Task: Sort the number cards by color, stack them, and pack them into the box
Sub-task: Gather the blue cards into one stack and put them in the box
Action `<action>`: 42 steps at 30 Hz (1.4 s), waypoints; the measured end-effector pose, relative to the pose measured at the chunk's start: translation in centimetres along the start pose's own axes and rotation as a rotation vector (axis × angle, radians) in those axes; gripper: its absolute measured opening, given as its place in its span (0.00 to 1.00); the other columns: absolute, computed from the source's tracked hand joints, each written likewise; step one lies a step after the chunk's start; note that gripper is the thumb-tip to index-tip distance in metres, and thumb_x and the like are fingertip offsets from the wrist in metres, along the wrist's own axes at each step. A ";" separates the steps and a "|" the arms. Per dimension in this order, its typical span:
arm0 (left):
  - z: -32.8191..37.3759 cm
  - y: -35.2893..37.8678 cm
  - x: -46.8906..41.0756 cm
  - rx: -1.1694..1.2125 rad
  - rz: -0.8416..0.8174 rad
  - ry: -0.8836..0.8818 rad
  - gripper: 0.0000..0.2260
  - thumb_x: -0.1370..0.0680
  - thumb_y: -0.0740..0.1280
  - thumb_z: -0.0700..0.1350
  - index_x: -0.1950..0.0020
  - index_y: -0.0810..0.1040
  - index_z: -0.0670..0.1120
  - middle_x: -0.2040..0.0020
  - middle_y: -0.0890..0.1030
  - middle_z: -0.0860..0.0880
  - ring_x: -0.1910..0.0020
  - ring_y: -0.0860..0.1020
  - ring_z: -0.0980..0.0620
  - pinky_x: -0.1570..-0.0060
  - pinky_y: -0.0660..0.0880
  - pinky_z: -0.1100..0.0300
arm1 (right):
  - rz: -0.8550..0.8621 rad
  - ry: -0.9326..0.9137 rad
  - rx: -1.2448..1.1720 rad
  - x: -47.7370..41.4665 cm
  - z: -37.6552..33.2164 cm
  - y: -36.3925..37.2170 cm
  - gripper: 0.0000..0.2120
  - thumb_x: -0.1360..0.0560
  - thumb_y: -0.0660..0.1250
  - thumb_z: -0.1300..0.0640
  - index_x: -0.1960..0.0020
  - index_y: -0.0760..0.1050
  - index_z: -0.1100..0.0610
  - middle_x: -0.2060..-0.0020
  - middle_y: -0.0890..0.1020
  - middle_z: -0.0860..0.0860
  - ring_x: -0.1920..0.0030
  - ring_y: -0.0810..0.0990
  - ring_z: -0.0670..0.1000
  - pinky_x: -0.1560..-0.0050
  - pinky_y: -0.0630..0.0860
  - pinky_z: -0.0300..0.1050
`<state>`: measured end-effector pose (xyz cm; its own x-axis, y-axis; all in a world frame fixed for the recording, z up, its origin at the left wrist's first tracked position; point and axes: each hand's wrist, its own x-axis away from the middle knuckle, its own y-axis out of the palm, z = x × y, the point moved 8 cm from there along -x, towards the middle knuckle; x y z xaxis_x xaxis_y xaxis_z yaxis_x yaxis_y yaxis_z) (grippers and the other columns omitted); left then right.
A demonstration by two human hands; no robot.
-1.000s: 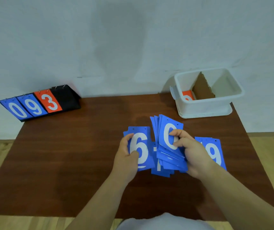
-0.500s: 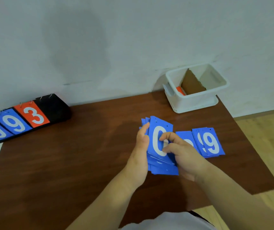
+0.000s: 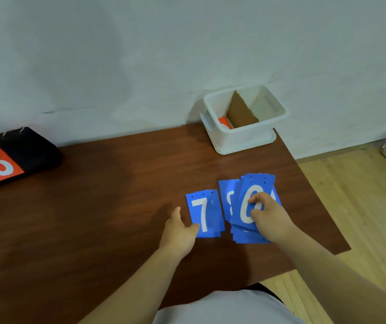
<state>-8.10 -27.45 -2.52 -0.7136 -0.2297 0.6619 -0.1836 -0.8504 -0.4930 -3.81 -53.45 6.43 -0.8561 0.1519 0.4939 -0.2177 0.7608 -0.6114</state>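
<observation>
My right hand [image 3: 272, 216] grips a stack of blue number cards [image 3: 248, 204] with a white 0 on top, held over more blue cards lying on the table; one of these shows part of an 8 [image 3: 227, 204]. To the left lies a blue 7 card [image 3: 205, 212] on top of another blue card. My left hand [image 3: 179, 230] touches the lower left corner of the 7 card with its thumb, fingers loose. A white plastic box [image 3: 245, 136] stands at the table's far right corner, split by a brown cardboard divider [image 3: 242, 112]; orange cards [image 3: 224, 122] lie in its left compartment.
A black flip scoreboard [image 3: 23, 153] with an orange 3 sits at the far left by the wall. The brown table's right edge [image 3: 323, 206] runs close to the cards, wooden floor beyond. The white wall rises directly behind the table.
My left hand has come off the stack and now lies by a 7 card on the table. My right hand has carried the stack rightward over the other blue cards. The camera turned right.
</observation>
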 end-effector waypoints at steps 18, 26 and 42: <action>3.7 9.1 -1.9 -0.125 0.315 -0.127 0.43 0.24 0.76 0.49 0.19 0.51 0.64 0.32 0.61 0.45 0.56 0.73 0.53 0.54 0.77 0.58 | -0.288 -0.007 0.045 -7.4 7.6 -7.2 0.12 0.23 0.61 0.65 0.48 0.75 0.49 0.58 0.76 0.55 0.70 0.70 0.51 0.77 0.66 0.39; 2.5 8.4 -0.6 -0.090 0.367 -0.186 0.34 0.27 0.78 0.46 0.26 0.67 0.56 0.38 0.73 0.47 0.45 0.77 0.46 0.51 0.79 0.54 | -0.312 -0.050 0.038 -8.0 6.9 -8.2 0.12 0.23 0.62 0.64 0.48 0.74 0.47 0.54 0.76 0.51 0.64 0.74 0.50 0.74 0.69 0.38; 2.0 5.5 1.0 0.435 0.289 -0.091 0.23 0.24 0.74 0.39 0.33 0.74 0.57 0.38 0.73 0.49 0.49 0.81 0.48 0.61 0.83 0.55 | -0.296 0.056 -0.122 -6.0 5.3 -5.6 0.14 0.24 0.61 0.67 0.48 0.77 0.50 0.54 0.78 0.52 0.66 0.72 0.50 0.72 0.68 0.39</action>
<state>-8.45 -33.34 -3.46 -0.6282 -0.5076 0.5896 0.3231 -0.8596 -0.3958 0.02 -61.91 3.62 -0.7362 -0.0555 0.6744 -0.3929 0.8466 -0.3591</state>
